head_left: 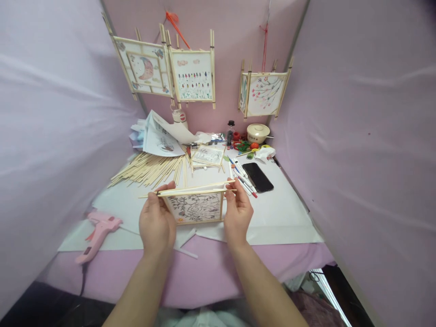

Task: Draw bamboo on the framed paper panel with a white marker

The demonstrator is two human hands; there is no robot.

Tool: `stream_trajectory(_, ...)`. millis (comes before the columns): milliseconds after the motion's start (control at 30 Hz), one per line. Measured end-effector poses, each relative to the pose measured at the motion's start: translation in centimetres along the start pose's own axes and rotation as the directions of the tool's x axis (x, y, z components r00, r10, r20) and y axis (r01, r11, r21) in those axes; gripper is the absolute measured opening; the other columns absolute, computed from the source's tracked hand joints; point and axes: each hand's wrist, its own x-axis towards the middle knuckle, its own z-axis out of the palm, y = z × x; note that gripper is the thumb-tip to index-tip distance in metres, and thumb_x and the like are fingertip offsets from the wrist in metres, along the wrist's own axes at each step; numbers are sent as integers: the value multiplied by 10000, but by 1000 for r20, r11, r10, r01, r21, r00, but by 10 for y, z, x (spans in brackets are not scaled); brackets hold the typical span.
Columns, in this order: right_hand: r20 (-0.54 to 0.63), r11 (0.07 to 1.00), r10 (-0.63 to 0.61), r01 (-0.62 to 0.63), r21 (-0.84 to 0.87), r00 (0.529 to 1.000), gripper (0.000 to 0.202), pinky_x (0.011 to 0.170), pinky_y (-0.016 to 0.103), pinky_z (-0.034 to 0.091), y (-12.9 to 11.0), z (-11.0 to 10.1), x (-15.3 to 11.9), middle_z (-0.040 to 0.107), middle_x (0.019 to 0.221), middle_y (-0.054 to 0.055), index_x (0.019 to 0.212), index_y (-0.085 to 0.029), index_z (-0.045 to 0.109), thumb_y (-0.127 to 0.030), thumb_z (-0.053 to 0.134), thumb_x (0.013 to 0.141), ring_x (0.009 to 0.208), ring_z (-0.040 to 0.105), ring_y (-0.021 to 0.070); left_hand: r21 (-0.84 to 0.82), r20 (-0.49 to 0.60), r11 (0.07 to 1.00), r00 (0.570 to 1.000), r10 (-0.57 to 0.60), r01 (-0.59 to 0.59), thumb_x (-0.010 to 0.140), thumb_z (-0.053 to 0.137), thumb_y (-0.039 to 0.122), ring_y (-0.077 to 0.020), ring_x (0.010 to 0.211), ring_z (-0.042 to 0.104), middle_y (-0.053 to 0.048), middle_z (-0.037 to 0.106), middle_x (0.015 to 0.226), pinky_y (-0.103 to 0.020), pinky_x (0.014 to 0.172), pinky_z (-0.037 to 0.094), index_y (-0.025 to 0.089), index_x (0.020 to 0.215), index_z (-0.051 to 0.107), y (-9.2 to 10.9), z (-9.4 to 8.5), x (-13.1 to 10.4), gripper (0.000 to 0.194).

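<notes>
Between my two hands, over the front of the table, I hold a lantern frame of thin wooden sticks with a white panel drawn in dark branches and one small orange flower. My left hand is closed round its left end, where stick tips poke out past the fingers. At the right end, the thumb and fingers of my right hand pinch the sticks near the corner. The frame's lower edge hangs close to the table's front edge. Its inside and far side are mostly hidden.
A pink glue gun lies at the front left. Behind are loose wooden sticks, another drawn panel, pens, a black phone and a lidded bowl. Finished lanterns hang at the back; cloth walls flank both sides.
</notes>
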Motion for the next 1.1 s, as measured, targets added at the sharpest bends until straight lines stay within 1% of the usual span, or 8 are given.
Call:
stream_trajectory(133, 22, 997, -31, 32, -64, 999, 480, 867, 317, 552, 4, -3, -6, 659, 1264, 117, 1317, -157, 590, -355, 599, 880, 1093, 634, 186, 14, -26, 1000, 999, 24, -23, 956, 526, 446, -194, 1084, 642, -90, 730, 1042, -370, 1059, 426, 141, 950, 698, -1, 5, -4, 350)
stream_trajectory(233, 32, 995, -47, 50, -88, 998, 449, 872, 330, 553, 4, -6, -8, 659, 1268, 116, 1296, -161, 612, -360, 579, 894, 1104, 637, 199, 30, -34, 998, 997, 63, -62, 975, 492, 418, -182, 1062, 645, -84, 731, 1027, -357, 1042, 432, 143, 933, 696, -1, 3, -4, 345)
stream_trajectory(400, 112, 993, -7, 20, -117, 994, 411, 790, 344, 573, -4, -10, -10, 685, 1220, 119, 1236, -163, 659, -378, 578, 896, 963, 682, 199, 42, -71, 989, 987, 143, -140, 974, 502, 343, -169, 1052, 637, -54, 729, 956, -345, 1025, 429, 156, 910, 673, 0, 0, -2, 261)
stream_trajectory(533, 57, 998, -2, 5, -62, 998, 391, 724, 322, 571, -12, -9, -9, 708, 1168, 113, 1209, -157, 674, -363, 593, 887, 884, 680, 177, 60, -52, 990, 990, 128, -124, 964, 526, 362, -158, 1041, 630, -63, 720, 978, -309, 1000, 430, 143, 906, 686, 0, 1, -4, 277)
stream_trajectory(633, -20, 999, 6, -7, -53, 1000, 346, 674, 308, 554, -13, -8, -5, 748, 1014, 94, 1122, -143, 713, -345, 635, 853, 717, 653, 137, 37, -50, 993, 992, 117, -116, 947, 562, 382, -142, 977, 639, -46, 715, 950, -278, 931, 457, 158, 905, 676, -2, 1, -5, 255)
stream_trajectory(767, -75, 997, 18, -24, -73, 997, 288, 645, 291, 530, -8, -13, 3, 742, 834, 56, 1005, -144, 739, -341, 685, 803, 660, 626, 128, 23, -25, 996, 996, 90, -89, 922, 602, 412, -141, 932, 644, -34, 713, 920, -281, 911, 471, 170, 922, 677, -5, -3, -5, 254)
stream_trajectory(900, -35, 999, 34, -36, -40, 999, 235, 644, 289, 528, -6, -18, 8, 732, 787, 33, 935, -161, 741, -325, 717, 768, 641, 621, 124, 53, 25, 997, 998, 50, -52, 909, 610, 459, -158, 965, 639, -59, 716, 977, -301, 933, 468, 163, 940, 692, -2, -11, -1, 309)
stream_trajectory(1100, -1, 1000, 14, -14, 18, 1000, 155, 616, 274, 534, -6, -19, 6, 726, 725, 6, 861, -182, 755, -264, 743, 730, 598, 627, 115, -5, 99, 1000, 995, 25, -25, 855, 699, 417, -144, 951, 628, -30, 707, 966, -281, 907, 477, 191, 911, 696, 0, -21, 6, 233)
